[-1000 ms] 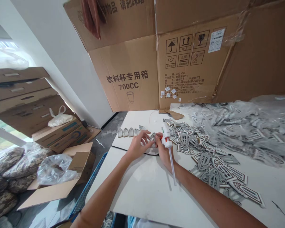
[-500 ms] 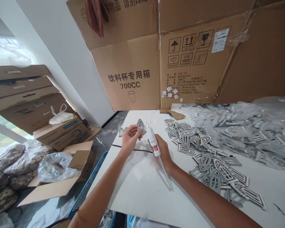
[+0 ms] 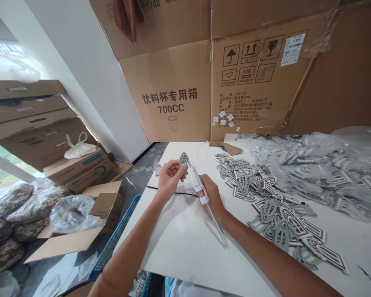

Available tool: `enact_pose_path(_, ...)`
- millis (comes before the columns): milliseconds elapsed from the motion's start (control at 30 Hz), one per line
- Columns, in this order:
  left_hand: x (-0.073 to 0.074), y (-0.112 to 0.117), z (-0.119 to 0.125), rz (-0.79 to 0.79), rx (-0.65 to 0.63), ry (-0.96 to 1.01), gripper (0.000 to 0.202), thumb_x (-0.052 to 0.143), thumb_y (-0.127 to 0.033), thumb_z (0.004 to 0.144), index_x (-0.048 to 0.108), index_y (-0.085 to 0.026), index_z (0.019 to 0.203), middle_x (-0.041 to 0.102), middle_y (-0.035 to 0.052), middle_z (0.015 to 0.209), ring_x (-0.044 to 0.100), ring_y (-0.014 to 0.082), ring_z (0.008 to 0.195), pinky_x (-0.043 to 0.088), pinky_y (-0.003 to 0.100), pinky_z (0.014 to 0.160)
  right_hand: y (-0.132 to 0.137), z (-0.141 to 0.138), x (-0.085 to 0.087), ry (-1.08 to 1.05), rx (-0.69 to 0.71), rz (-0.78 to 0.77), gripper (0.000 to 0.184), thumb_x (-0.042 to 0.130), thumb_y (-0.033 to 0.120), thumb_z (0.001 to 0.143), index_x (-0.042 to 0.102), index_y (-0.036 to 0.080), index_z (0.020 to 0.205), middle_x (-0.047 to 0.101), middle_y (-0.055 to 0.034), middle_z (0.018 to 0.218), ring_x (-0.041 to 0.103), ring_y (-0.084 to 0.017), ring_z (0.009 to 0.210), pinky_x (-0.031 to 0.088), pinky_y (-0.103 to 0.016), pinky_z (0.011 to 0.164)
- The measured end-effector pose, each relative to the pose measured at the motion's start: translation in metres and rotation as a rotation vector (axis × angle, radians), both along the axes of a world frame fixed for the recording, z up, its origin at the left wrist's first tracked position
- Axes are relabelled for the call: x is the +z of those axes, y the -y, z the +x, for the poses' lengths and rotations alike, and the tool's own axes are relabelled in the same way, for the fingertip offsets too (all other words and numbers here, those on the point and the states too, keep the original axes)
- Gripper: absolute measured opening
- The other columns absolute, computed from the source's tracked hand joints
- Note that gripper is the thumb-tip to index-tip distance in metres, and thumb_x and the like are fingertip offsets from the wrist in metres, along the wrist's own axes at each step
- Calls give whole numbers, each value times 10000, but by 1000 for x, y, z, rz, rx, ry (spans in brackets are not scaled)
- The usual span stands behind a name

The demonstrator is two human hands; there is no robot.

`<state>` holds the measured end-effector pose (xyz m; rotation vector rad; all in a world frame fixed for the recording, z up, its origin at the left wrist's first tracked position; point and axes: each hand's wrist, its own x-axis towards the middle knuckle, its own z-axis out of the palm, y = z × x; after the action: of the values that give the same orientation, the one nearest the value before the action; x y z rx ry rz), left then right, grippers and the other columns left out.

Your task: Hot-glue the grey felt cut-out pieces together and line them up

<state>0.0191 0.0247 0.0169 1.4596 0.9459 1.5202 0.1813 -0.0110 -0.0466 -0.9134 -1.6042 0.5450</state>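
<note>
Left fingers (image 3: pixel 173 174) pinch a cutout (image 3: pixel 183 159); right fist (image 3: pixel 212 194) wraps a likely glue gun (image 3: pixel 198 186).

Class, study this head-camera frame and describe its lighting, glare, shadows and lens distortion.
In the head view, daylight from the window at left burns out to glare; wide-angle distortion tilts the brown cardboard carton panel and stretches the forearms; the white hot glue gun, held in the right hand, casts a soft shadow on the white tabletop.
</note>
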Motion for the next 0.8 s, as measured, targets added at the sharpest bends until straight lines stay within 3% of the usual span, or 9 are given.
enact_pose_path(300,3,4,2,9,-21,-27,326,871,-409,807,749,-164,983,669,10,718,605,114,566,516,241,498,-1,2,1,18,8,3,224,502,70,795,587,222,936,542,8,872,518,-174,760,364,-276,663)
enact_pose_path(533,4,6,1,-5,-45,-13,319,874,-399,801,755,-170,986,670,15,743,586,109,562,506,246,496,-4,1,-3,53,-62,-11,168,503,75,816,469,238,793,492,15,820,504,-170,714,350,-280,629)
enact_pose_path(800,3,4,1,-35,-67,33,314,884,-392,787,760,-172,974,658,12,733,568,110,559,490,253,494,-7,0,-9,48,-66,-28,157,537,111,858,500,235,769,529,-2,842,538,-173,731,378,-284,628)
